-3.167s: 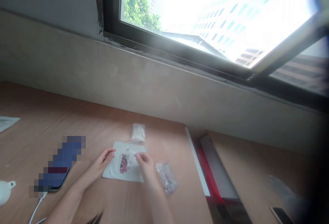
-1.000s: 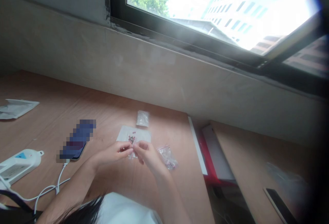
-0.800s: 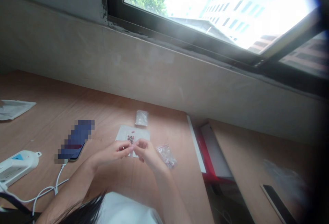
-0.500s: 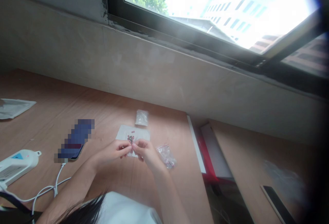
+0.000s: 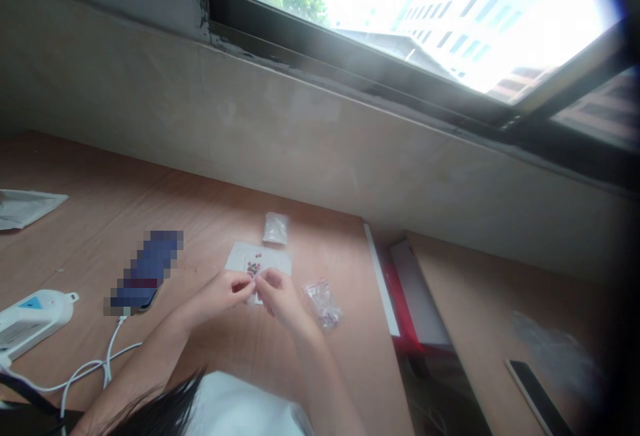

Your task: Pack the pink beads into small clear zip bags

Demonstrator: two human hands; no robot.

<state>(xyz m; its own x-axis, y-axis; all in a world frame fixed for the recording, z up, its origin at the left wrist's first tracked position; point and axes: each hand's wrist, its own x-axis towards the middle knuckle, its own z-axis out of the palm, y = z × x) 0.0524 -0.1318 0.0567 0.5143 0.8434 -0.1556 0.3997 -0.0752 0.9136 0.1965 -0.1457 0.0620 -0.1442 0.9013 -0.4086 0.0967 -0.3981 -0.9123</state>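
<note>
My left hand [image 5: 233, 289] and my right hand [image 5: 275, 291] meet over the near part of a white sheet [image 5: 279, 259] on the table. Both are closed, thumb and fingers pinched, the fingertips nearly touching. Whatever they pinch is too small or too hidden to name. Just beyond the fingertips lies a small pile of reddish and dark bead-like pieces [image 5: 253, 268], with a few loose ones above it. To the right of my right hand rests a clear plastic bag [image 5: 324, 303] with small reddish pieces in it. A small clear packet [image 5: 275, 229] of whitish contents sits behind the sheet.
A blurred-out phone [image 5: 150, 266] with a white cable [image 5: 114, 343] lies left of my arms. Farther left are a white power strip [image 5: 43, 319] and a pale packet [image 5: 30, 208]. The table's right edge borders a gap, then another table with a dark flat object [image 5: 537, 393].
My fingers have shifted slightly but stay pinched together over the sheet. The small reddish bit seen under my left fingers no longer shows. The items on the table keep their places.
</note>
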